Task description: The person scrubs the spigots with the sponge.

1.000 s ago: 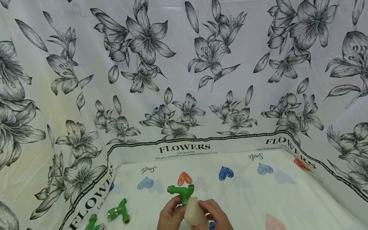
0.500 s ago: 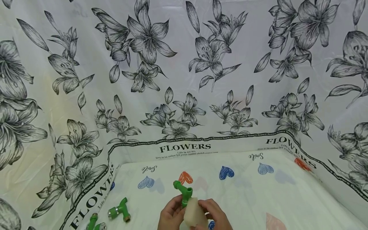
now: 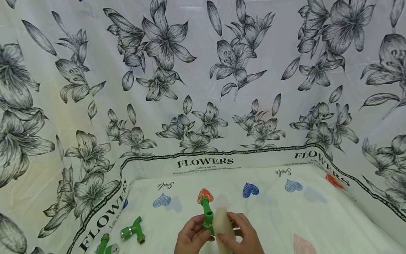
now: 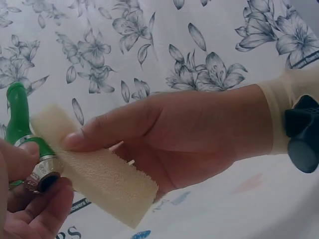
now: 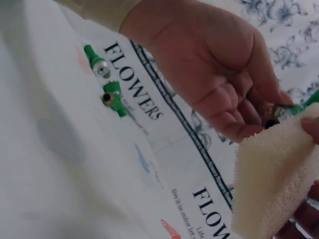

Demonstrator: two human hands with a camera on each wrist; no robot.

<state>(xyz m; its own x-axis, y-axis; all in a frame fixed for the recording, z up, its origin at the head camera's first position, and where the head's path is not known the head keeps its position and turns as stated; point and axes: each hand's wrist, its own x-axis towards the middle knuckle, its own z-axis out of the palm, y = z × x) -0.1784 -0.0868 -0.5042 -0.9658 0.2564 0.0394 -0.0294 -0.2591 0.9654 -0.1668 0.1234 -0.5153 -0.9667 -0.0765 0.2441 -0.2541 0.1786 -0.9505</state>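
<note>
A green tap (image 3: 207, 208) is pinched between the fingers and thumb of my left hand (image 3: 191, 234), just over the bed-like cloth surface. One end of it points away from me; its metal-collared end shows in the left wrist view. Close on its right, my right hand (image 3: 244, 234) grips a cream sponge (image 3: 222, 224), thumb on the near face and fingers behind. In the left wrist view the sponge (image 4: 107, 174) lies against or very near the tap's metal collar (image 4: 42, 177). Whether they touch is hard to tell.
Two more green taps lie at the left: one tap (image 3: 133, 231) on the cloth, another tap (image 3: 106, 245) by the lower frame edge. White cloth (image 3: 269, 218) printed with hearts covers the surface. Flower-printed curtains (image 3: 203, 81) rise at the back and sides.
The green tap has turned in my left hand: its end that pointed left now points away from me. My right hand has shifted its grip, and the sponge stands higher beside the tap.
</note>
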